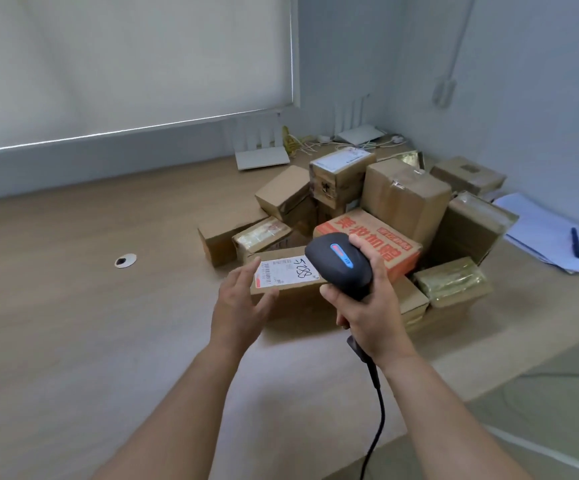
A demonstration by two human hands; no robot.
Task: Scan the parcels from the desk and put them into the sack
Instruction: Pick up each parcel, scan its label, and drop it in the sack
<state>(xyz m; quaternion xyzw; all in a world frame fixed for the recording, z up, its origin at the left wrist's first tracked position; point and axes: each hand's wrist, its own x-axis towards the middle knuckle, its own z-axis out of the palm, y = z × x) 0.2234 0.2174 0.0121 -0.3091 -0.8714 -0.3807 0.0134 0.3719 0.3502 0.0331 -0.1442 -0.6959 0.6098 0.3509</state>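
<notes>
The flat parcel (291, 289) with the white label (286, 271) and "5288" scrawled on it sits at the front edge of the pile (367, 216) on the worktop (73, 306), closest to you. Your left hand (243, 306) is at its left end, fingers (243, 273) spread and relaxed, thumb touching the near edge but nothing really curled round it yet. Your right hand (364, 299) is wrapped tight round the handle of the scanner (340, 266), which hovers just over the right part of the label, cable (374, 410) trailing down toward you.

What I'd watch: the scanner head looks like it's sitting past the barcode, which is on the label's left side, so you could get no read, or it could catch a code on a neighbouring box. The orange box (367, 237) is right behind the scanner. Also, that pile is stacked loosely, with boxes leaning on each other, so dragging the front parcel out one-handed might tip the foil-wrapped ones (451, 282) beside it. The cable could snag on the worktop edge too.

As for containers, no sack is visible from this angle, so I can't tell where it is or what's in it. Off to the right there's paper (551, 230) with a pen (575, 242) on it.
</notes>
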